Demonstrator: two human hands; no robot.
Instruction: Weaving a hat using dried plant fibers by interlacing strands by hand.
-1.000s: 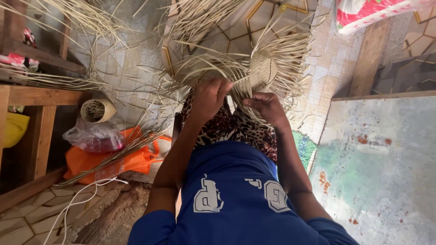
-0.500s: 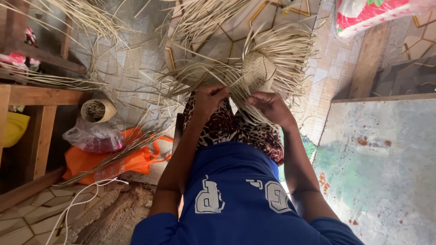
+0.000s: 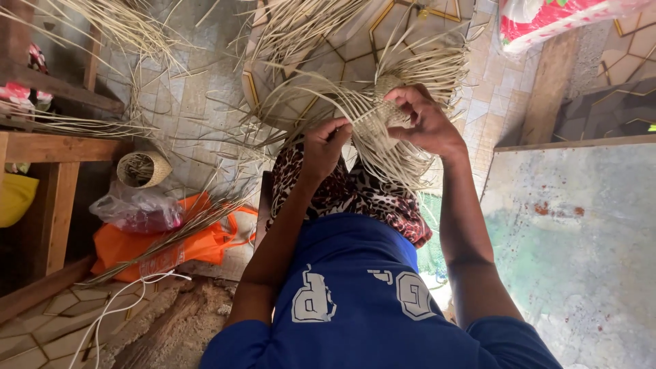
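Observation:
A half-woven straw basket piece (image 3: 380,117) with many loose pale strands sticking out sits above my lap. My left hand (image 3: 325,147) pinches some of its strands at the lower left of the woven patch. On the woven part itself rests my right hand (image 3: 427,119), fingers curled over it. A leopard-print cloth (image 3: 355,195) covers my legs below the work, and I wear a blue shirt.
A small finished woven basket (image 3: 142,168) lies on the tiled floor at left, beside a clear plastic bag (image 3: 137,210) and an orange bag (image 3: 184,242). A wooden table (image 3: 58,150) stands far left. More straw bundles (image 3: 301,27) lie ahead. A weathered board (image 3: 581,232) is at right.
Both hands have lifted the woven piece higher and turned it. My right hand moved up onto the woven patch and my left took hold of strands.

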